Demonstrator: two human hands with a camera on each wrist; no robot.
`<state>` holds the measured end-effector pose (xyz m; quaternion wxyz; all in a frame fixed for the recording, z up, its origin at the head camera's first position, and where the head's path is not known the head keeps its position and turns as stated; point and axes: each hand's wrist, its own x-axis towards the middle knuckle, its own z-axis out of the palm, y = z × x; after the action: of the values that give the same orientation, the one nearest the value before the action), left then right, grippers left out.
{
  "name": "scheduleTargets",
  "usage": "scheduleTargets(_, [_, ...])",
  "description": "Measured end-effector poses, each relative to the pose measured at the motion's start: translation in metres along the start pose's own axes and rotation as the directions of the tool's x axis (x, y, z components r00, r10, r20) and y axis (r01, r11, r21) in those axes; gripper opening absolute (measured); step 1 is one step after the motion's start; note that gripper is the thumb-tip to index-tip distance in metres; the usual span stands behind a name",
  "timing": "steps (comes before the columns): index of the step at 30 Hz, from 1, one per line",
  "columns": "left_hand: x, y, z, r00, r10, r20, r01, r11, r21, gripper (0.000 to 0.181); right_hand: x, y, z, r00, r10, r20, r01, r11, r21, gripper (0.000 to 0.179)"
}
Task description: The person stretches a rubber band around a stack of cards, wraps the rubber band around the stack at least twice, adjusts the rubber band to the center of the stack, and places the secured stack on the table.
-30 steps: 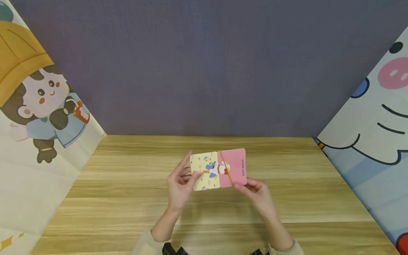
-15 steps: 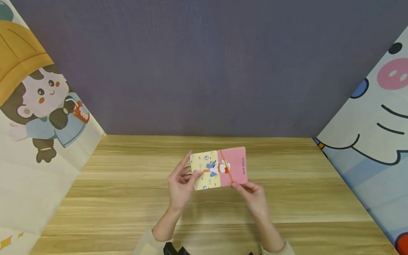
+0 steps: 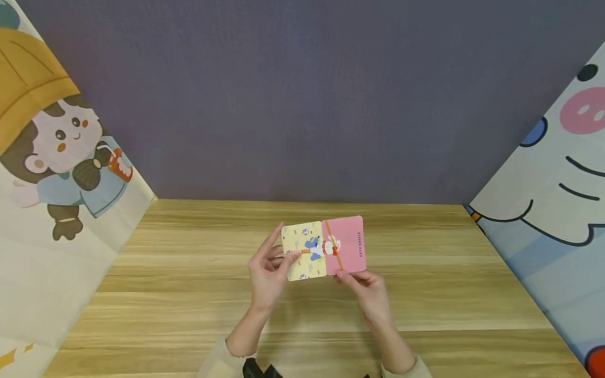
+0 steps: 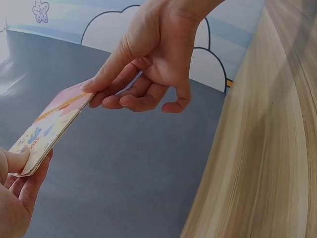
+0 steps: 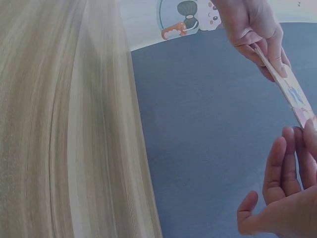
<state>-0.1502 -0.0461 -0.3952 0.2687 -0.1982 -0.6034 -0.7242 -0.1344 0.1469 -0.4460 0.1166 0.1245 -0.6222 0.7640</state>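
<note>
A small notebook [image 3: 307, 268], half pale yellow with a blue animal and half pink with a white rabbit, is held above the table. An orange elastic band [image 3: 333, 243] crosses its pink half at a slant. My left hand [image 3: 268, 281] grips the yellow end, thumb on the cover and fingers behind. At the lower edge of the pink half, my right hand [image 3: 373, 296] pinches the band's lower end between thumb and forefinger. In the left wrist view, the other fingers of the right hand [image 4: 153, 64] are loosely bent, away from the notebook [image 4: 49, 126].
The wood-grain table [image 3: 189, 304] lies beneath both hands. A dark grey panel [image 3: 302, 105] rises behind it. Cartoon-printed sheets stand at both sides, with a child figure [image 3: 66, 142] on the left and a pink-snouted animal [image 3: 583, 110] on the right.
My right hand has slid left along the notebook's lower edge, and the band's lower end has shifted left with it. The notebook has risen slightly; my left hand keeps its grip.
</note>
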Motion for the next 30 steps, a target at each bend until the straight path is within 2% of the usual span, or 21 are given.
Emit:
scheduleTargets(2, [0.0,0.0,0.0,1.0,0.005,0.002,-0.005,1.0,-0.003,0.055,-0.001,-0.008,0.003,0.999,0.028,-0.028,-0.028,0.999,-0.024,0.013])
scheduleTargets(4, [0.001,0.0,0.0,1.0,-0.004,0.007,0.004,1.0,-0.011,0.055,0.0,-0.004,0.0,0.998,0.039,-0.047,-0.041,0.998,-0.05,0.017])
scheduleTargets(11, [0.002,-0.002,0.001,0.999,-0.028,0.018,0.028,1.0,-0.014,0.056,0.005,0.069,-0.044,0.981,0.13,-0.142,-0.143,0.986,-0.084,0.016])
scheduleTargets(13, [0.002,-0.003,0.0,0.999,-0.035,0.016,0.035,0.999,-0.011,0.056,0.005,0.077,-0.046,0.97,0.161,-0.184,-0.179,0.98,-0.089,0.022])
scheduleTargets(15, [0.003,0.0,0.001,0.999,-0.035,0.018,0.035,0.999,-0.005,0.057,0.006,0.082,-0.047,0.968,0.16,-0.196,-0.178,0.981,-0.082,0.025])
scheduleTargets(19, [0.005,0.013,0.003,0.999,-0.038,0.019,0.037,0.999,0.027,0.056,0.004,0.074,-0.04,0.974,0.156,-0.161,-0.172,0.981,-0.09,0.019])
scheduleTargets(20, [0.006,0.016,0.004,0.999,-0.045,0.024,0.045,0.999,0.029,0.055,0.003,0.06,-0.034,0.982,0.143,-0.12,-0.154,0.984,-0.087,0.016])
scheduleTargets(21, [0.006,0.02,0.006,0.998,-0.054,0.034,0.053,0.998,0.033,0.055,0.002,0.054,-0.03,0.988,0.132,-0.082,-0.138,0.987,-0.077,0.013])
scheduleTargets(25, [0.005,0.021,0.01,0.995,-0.081,0.062,0.08,0.996,0.032,0.054,-0.001,0.016,-0.001,0.992,0.128,-0.007,-0.128,0.991,-0.051,0.02])
scheduleTargets(26, [0.005,0.021,0.011,0.994,-0.085,0.068,0.083,0.996,0.031,0.054,-0.001,0.012,0.004,0.993,0.116,0.015,-0.116,0.993,-0.032,0.02])
scheduleTargets(30, [0.005,0.02,0.01,0.995,-0.086,0.055,0.084,0.996,0.025,0.055,-0.002,0.003,0.013,0.994,0.112,0.002,-0.112,0.994,-0.014,0.019])
